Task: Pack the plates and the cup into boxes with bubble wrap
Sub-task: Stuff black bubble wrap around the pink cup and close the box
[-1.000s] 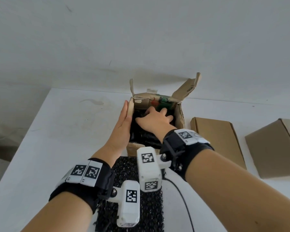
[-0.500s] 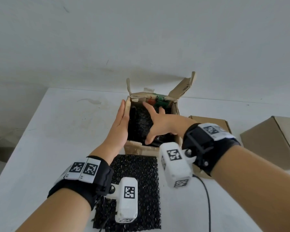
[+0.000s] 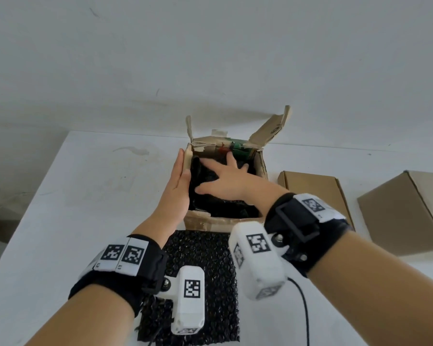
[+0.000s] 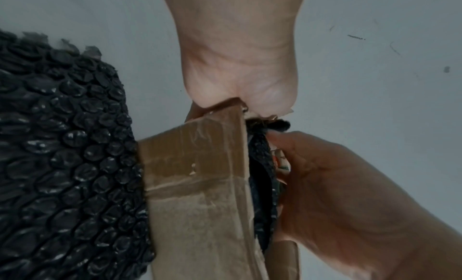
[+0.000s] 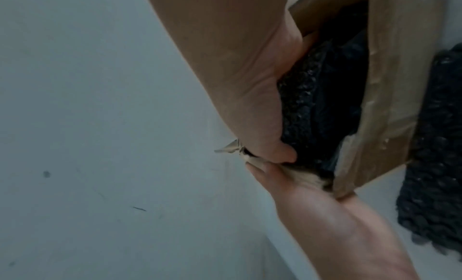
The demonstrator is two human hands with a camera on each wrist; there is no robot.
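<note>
Flat left hand (image 3: 179, 186) braces the box (image 3: 205, 222); the head view alone shows right hand (image 3: 231, 182) spread on bubble wrap (image 3: 215, 208).

Black bubble wrap (image 3: 220, 203) hides whatever the open box (image 3: 260, 168) holds; the right hand (image 3: 231, 182) covers part of it; the far-right box (image 3: 405, 211) runs off the frame's right edge.

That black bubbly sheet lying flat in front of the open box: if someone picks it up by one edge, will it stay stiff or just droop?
The black bubble wrap sheet would probably droop: it is thin film, and more of it lies crumpled inside the open box under the right hand. It looks light for its size. Its bumpy surface likely grips rather than slips.
</note>
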